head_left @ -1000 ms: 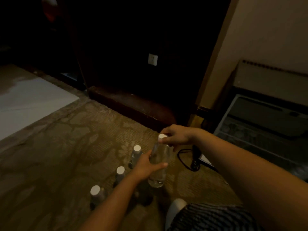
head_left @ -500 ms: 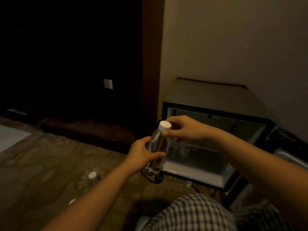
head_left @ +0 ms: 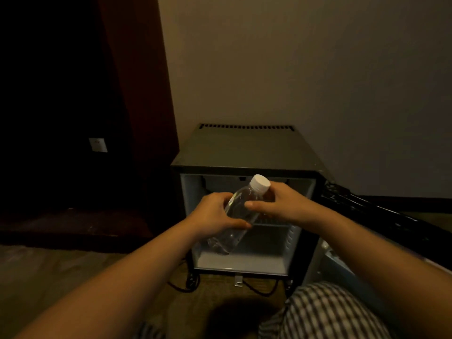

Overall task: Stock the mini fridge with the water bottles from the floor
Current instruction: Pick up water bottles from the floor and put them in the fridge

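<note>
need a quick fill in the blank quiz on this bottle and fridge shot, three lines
The clear plastic water bottle has a ____ cap.
The left hand and the right hand both grip it, cap end tilted toward the person's ____.
The dark grey mini fridge behind it is ____, not shut.
Missing words: white; right; open.

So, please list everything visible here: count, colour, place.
water bottle: 1, clear, white cap, tilted before the open fridge
mini fridge: 1, dark grey, against the wall, open
fridge door: 1, dark, open to the right
wall socket: 1, white, dark panel at left
cable: 1, black, floor under the fridge
checked trousers: 1, dark and light, bottom right
left hand: 1, grips the bottle's body
right hand: 1, holds its neck
</note>
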Tool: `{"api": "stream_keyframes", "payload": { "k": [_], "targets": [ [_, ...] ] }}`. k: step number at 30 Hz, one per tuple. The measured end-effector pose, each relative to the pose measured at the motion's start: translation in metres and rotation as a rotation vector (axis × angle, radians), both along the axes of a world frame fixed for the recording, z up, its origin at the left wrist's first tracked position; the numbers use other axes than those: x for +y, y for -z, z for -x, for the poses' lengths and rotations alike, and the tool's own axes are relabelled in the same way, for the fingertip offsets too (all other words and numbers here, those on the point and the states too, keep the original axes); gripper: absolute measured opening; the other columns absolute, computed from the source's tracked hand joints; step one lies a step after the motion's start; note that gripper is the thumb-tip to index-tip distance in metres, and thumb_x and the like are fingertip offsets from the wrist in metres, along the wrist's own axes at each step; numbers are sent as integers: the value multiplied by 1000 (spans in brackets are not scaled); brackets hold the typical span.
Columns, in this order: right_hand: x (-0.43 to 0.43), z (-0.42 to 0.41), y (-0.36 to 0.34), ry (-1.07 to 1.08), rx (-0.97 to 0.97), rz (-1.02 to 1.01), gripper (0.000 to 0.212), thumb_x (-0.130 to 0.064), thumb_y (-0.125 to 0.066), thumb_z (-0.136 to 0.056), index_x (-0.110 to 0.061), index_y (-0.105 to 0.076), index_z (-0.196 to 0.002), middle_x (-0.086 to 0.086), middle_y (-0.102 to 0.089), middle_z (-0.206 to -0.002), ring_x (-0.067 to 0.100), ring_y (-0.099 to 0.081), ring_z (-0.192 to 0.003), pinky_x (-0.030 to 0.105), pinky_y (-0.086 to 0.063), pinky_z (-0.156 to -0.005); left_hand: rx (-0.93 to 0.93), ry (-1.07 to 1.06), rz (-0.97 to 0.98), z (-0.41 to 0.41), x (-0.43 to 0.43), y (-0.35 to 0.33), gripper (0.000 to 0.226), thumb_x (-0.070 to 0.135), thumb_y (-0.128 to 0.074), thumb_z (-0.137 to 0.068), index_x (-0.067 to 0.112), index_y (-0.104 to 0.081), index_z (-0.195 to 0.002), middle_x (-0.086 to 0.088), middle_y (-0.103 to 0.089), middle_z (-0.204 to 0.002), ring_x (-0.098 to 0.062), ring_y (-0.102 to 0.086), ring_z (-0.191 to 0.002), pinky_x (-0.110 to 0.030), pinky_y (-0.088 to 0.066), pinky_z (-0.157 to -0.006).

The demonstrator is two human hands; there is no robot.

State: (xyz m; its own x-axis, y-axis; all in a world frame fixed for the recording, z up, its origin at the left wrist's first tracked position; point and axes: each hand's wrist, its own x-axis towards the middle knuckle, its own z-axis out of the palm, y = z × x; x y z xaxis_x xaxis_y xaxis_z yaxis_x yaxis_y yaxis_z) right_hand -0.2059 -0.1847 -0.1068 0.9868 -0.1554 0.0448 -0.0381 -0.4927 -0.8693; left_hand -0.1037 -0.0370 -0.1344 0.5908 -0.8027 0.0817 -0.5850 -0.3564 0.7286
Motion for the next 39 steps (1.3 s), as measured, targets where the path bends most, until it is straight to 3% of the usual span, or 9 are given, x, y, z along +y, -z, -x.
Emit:
{"api": "stream_keyframes", "payload": {
  "k": [3, 8, 14, 20, 23, 27, 31, 33, 39],
  "targets": [
    [-16, 1, 15, 34, 10, 31, 30, -20, -64, -85, -17, -59, -114, 1, -67, -110, 9, -64, -101, 25, -54, -87, 67, 38, -6, -1, -19, 15, 52, 27, -79, -68, 22, -58, -115, 10, -63, -101, -3, -58, -93, -9, -43, -73],
    [-36, -5, 48, 102, 45, 10, 29, -22, -63, -86, -18, -58, -114, 0, -65, -109, 13, -62, -102, 28, -52, -87, 183, 79, -60, -14, -47, 47, 52, 28, -78, -69, 22, -58, -116, 1, -66, -112, -13, -61, -104, -30, -50, -91],
    [-52, -23, 105, 202, 114, 12, 26, -21, -68, -82, -17, -62, -108, 1, -67, -105, 18, -63, -101, 36, -51, -90, 304, 56, -157, -28, -70, 103, 49, 26, -78, -70, 12, -59, -113, -8, -65, -108, -20, -62, -101, -39, -51, -93],
    [-60, -39, 170, 326, 211, -39, 33, -18, -70, -81, -12, -60, -111, 1, -65, -106, 16, -60, -101, 34, -50, -90, 524, -44, -221, -37, -71, 169, 39, 23, -62, -86, 9, -54, -121, -7, -59, -110, -13, -54, -98, -21, -47, -79],
    [-59, -50, 200, 334, 236, -31, 33, -19, -70, -80, -15, -59, -111, 0, -64, -108, 18, -60, -105, 31, -49, -89, 656, -108, -210, -41, -68, 198, 31, 18, -47, -95, 10, -53, -125, -11, -59, -120, -18, -55, -105, -26, -48, -85],
    [-53, -64, 231, 369, 265, 44, 44, -22, -69, -81, -17, -54, -122, 1, -62, -121, 17, -56, -115, 30, -46, -97, 743, -232, -213, -48, -81, 224, 31, 17, -32, -99, 17, -56, -118, -7, -57, -113, -21, -54, -103, -24, -42, -70],
    [-51, -76, 258, 422, 260, 145, 48, -28, -70, -80, -17, -54, -123, 2, -63, -122, 18, -57, -115, 30, -45, -97, 868, -318, -177, -52, -90, 247, 31, 24, -31, -98, 17, -62, -103, -12, -60, -118, -26, -56, -107, -34, -44, -93],
    [-51, -84, 267, 429, 289, 153, 45, -30, -69, -81, -17, -54, -122, 2, -63, -121, 18, -57, -114, 32, -45, -97, 951, -345, -141, -55, -91, 259, 29, 29, -33, -98, 26, -59, -87, -9, -61, -109, -20, -58, -95, -34, -46, -87],
    [-58, -107, 283, 444, 364, 149, 46, -27, -67, -83, -17, -51, -125, 3, -60, -126, 20, -55, -118, 35, -43, -102, 1133, -445, -57, -64, -100, 279, 32, 36, -30, -98, 28, -56, -82, -5, -65, -93, -13, -58, -80, -24, -40, -61]
  ]
}}
